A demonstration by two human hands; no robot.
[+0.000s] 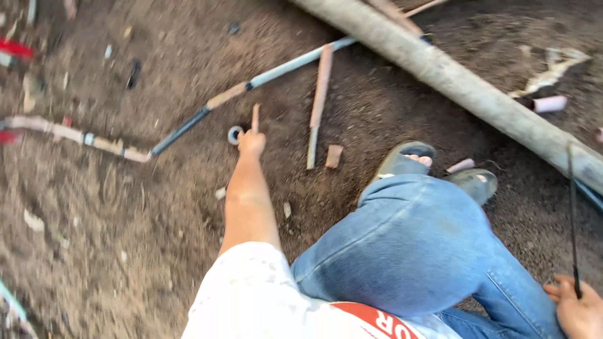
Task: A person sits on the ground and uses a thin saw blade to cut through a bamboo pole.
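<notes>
My left hand [250, 143] reaches far out over the dirt ground and grips a short tan stick [255, 117] that points upward. A small pale ring [234, 134] lies on the soil just left of that hand. At the bottom right corner, my right hand [576, 308] is closed around a thin black rod [571, 213] that stands nearly upright. My legs in blue jeans [414, 245] are folded between the two hands, with sandalled feet [405, 159] near the middle.
A thick grey pipe [465, 85] crosses diagonally at the upper right. A long thin pipe [188, 125], blue, tan and dark in sections, lies across the ground, with a tan stick [319, 100], a small wood block [333, 156] and pink pipe offcuts [548, 103] scattered about.
</notes>
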